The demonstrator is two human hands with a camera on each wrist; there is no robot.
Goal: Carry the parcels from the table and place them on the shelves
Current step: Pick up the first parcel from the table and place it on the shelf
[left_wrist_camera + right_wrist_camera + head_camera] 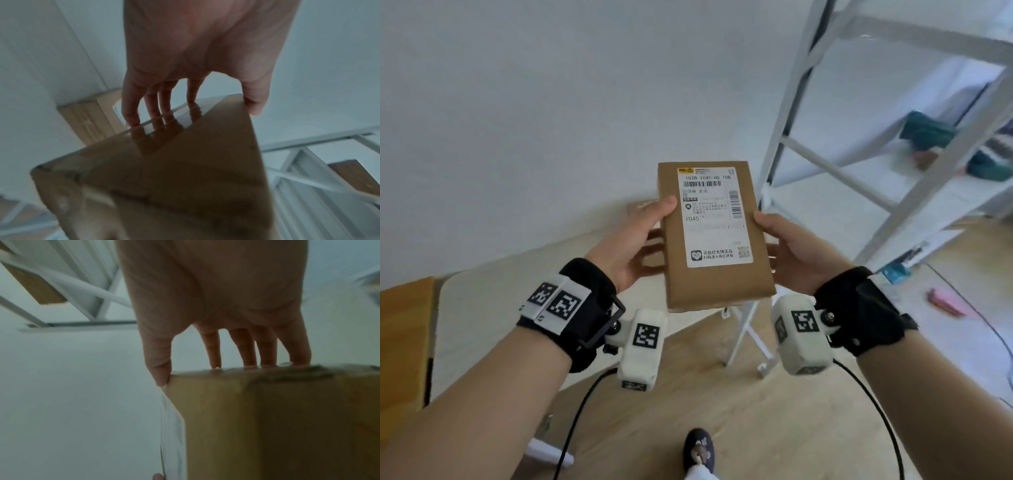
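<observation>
The parcel (714, 233) is a flat brown cardboard box with a white shipping label on its upper face; it looks stiff and probably light, since the person carries it with fingertips and thumbs only; the underside is covered with glossy tape, which reflects the fingers in the left wrist view, so it may be a little slippery there. The long side edges seem the best places to hold it, as they are firm and keep the label free.

The parcel is in the air between the two hands, above the wooden floor; the left hand (635, 241) grasps its left edge, thumb on the top face and fingers (131, 113) spread below; the right hand (796, 251) grasps the right edge in the same way, thumb on the upper edge and fingers (213, 353) under the box. The white shelves (914, 161) stand ahead and to the right of the right hand, near but not yet reached; the table (517, 298) lies below and to the left of the left hand.
</observation>
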